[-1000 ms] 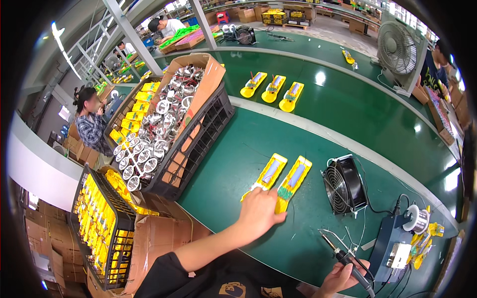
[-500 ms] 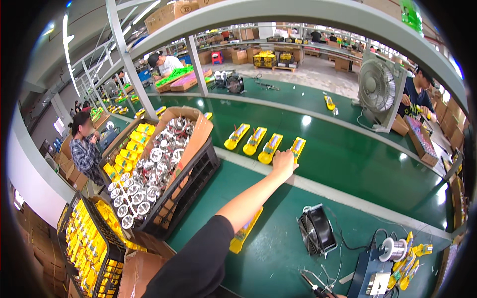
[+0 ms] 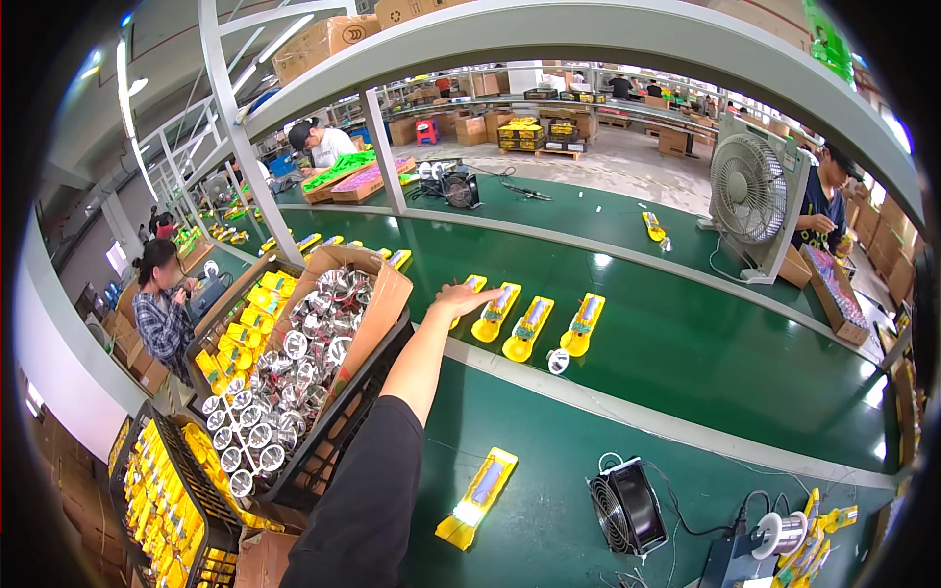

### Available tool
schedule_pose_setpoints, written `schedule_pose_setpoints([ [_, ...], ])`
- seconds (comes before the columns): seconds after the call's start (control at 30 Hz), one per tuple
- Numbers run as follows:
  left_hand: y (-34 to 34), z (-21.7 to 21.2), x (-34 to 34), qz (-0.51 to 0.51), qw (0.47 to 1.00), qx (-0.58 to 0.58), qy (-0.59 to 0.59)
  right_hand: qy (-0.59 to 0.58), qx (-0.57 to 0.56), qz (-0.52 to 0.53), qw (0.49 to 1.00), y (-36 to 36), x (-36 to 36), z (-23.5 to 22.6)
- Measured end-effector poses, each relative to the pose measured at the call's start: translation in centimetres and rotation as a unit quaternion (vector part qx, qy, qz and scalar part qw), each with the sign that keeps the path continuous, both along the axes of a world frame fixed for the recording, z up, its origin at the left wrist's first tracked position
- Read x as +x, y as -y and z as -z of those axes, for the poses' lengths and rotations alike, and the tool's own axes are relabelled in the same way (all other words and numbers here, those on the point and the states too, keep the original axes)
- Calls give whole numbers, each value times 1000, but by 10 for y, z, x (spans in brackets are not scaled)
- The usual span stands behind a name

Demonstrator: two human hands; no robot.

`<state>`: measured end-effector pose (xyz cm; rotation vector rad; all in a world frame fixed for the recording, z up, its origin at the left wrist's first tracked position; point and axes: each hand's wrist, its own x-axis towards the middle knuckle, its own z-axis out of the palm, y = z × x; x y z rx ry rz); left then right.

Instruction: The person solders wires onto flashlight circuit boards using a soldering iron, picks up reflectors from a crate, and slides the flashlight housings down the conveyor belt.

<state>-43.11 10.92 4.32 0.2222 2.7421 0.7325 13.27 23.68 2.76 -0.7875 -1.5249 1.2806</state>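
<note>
My left hand (image 3: 457, 302) reaches over the green belt to the leftmost of a short row of yellow torch-shaped housings. Its thumb is stretched out toward the second housing (image 3: 496, 313); the other fingers partly cover the leftmost housing (image 3: 475, 284). A third housing (image 3: 529, 329) and a rightmost housing (image 3: 584, 325) lie beside these, with parts fitted inside. A silver reflector cup (image 3: 558, 361) sits at the rightmost one's lower end. On the bench nearer me, another yellow housing (image 3: 480, 498) lies at a slant. My right hand is out of view.
To the left stands a black crate (image 3: 338, 416) holding reflector cups (image 3: 294, 343) and yellow housings; another black crate (image 3: 186, 490) of yellow parts is below. A small black fan (image 3: 627, 508) and a solder wire spool (image 3: 781, 535) sit at right. A grey frame post (image 3: 382, 152) rises beyond the belt.
My left hand has moved from the rightmost housing to the leftmost one. The rightmost housing's reflector cup and the bench housing are now uncovered. The soldering iron at the bottom has mostly left view.
</note>
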Motion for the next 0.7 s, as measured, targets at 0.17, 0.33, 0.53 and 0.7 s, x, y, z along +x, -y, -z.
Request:
schedule_pose_setpoints([
  [0.17, -36, -13, 25, 51, 985, -166, -3, 23, 18, 33, 999, 5, 3, -10],
  [0.33, -29, 7, 16, 23, 985, -160, -64, 36, 35, 60, 997, 10, 15, -18],
  [0.53, -13, -6, 44, 16, 986, -83, -141, 39, 45, 82, 995, 21, 30, -29],
  [0.7, 37, -33, 173, 48, 981, -33, -186, -3, 12, 22, 1000, 15, 37, -17],
])
